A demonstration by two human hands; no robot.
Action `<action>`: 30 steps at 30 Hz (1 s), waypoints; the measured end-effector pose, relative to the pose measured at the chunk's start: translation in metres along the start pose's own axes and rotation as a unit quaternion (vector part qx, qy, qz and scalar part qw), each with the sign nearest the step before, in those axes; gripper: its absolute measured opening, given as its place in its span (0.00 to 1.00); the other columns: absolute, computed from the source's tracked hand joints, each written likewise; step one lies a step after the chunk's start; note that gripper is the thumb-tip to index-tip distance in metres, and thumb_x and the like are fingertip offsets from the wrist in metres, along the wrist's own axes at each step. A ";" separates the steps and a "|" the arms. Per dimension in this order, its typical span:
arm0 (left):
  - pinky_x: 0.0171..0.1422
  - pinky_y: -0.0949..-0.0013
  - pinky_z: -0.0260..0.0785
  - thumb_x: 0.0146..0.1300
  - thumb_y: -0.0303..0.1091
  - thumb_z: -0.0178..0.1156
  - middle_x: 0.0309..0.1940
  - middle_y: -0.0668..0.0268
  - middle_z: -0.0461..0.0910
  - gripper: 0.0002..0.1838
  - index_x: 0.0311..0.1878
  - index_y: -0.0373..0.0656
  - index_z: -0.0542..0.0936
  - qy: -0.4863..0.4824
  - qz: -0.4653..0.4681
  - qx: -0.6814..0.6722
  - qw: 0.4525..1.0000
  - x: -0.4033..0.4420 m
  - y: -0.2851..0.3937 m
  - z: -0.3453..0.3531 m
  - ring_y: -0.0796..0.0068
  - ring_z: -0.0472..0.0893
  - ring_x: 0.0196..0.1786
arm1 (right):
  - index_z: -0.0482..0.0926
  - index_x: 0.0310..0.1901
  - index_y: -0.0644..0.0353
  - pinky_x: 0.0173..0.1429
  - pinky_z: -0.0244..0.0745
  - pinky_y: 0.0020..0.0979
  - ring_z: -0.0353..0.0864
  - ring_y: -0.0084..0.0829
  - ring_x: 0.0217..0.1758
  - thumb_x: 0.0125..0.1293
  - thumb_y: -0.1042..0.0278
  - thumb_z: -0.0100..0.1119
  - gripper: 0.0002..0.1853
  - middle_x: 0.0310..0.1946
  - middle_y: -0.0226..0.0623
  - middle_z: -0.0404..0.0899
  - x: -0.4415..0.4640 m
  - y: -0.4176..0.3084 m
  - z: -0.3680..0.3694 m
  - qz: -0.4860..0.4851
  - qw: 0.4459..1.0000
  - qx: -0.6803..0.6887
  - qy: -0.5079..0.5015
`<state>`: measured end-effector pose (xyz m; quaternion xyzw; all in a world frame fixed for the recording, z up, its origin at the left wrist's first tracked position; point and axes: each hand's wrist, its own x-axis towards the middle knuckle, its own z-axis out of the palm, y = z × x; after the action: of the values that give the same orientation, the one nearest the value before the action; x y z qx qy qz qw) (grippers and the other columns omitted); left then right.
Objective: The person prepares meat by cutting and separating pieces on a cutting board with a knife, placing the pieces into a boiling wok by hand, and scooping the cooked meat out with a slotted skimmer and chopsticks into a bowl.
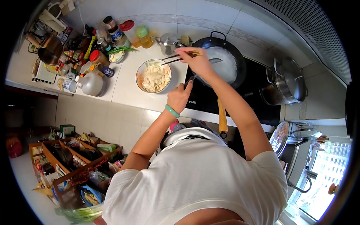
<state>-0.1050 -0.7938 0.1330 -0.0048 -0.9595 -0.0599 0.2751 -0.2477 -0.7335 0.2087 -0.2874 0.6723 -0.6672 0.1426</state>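
Observation:
My right hand point(195, 61) is closed around a pair of dark chopsticks point(172, 60). Their tips point left, over the rim of a bowl point(139, 85) of pale, coated-looking pieces of food point(155, 78). Closer to me, my left hand point(179, 98) grips the dark handle of a metal spatula point(190, 80). Its metal head point(215, 60) is over or in the black wok point(242, 62), with my right forearm hiding part of the tool. White, cloudy liquid point(225, 71) fills the wok's bottom. A green bangle point(172, 110) circles my left wrist.
The wok's wooden handle point(222, 115) juts toward me over the black cooktop point(202, 101). A steel pot point(287, 82) stands right. Behind the bowl are a metal kettle point(168, 43) and an oil bottle point(144, 36). Left sit a small bowl of garlic point(116, 57) and a white jug point(91, 84).

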 end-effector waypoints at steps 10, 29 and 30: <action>0.22 0.60 0.69 0.62 0.38 0.55 0.20 0.61 0.76 0.09 0.43 0.47 0.74 -0.077 -0.043 0.002 0.996 0.054 -0.009 0.017 0.59 0.78 0.21 | 0.76 0.46 0.74 0.48 0.81 0.34 0.83 0.43 0.43 0.67 0.70 0.53 0.14 0.42 0.52 0.80 -0.144 -0.094 -0.154 -0.071 0.928 0.012 0.367; 0.17 0.74 0.62 0.59 0.34 0.61 0.15 0.66 0.74 0.09 0.31 0.37 0.77 -0.255 -0.247 -0.406 0.842 0.088 0.018 0.040 0.78 0.72 0.14 | 0.76 0.44 0.74 0.46 0.82 0.28 0.83 0.37 0.42 0.66 0.66 0.55 0.15 0.40 0.51 0.80 -0.235 -0.029 -0.194 -0.012 0.873 0.063 0.484; 0.15 0.76 0.60 0.60 0.34 0.61 0.14 0.68 0.72 0.09 0.31 0.37 0.77 -0.279 -0.290 -0.438 0.804 0.088 0.022 0.031 0.82 0.71 0.13 | 0.76 0.44 0.74 0.46 0.82 0.28 0.83 0.37 0.42 0.66 0.66 0.55 0.16 0.40 0.51 0.80 -0.235 -0.029 -0.195 -0.009 0.873 0.065 0.483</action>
<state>-0.1951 -0.7701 0.1554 0.1371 -0.8235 -0.5466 -0.0656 -0.1673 -0.4378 0.2053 0.0748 0.6097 -0.7665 -0.1872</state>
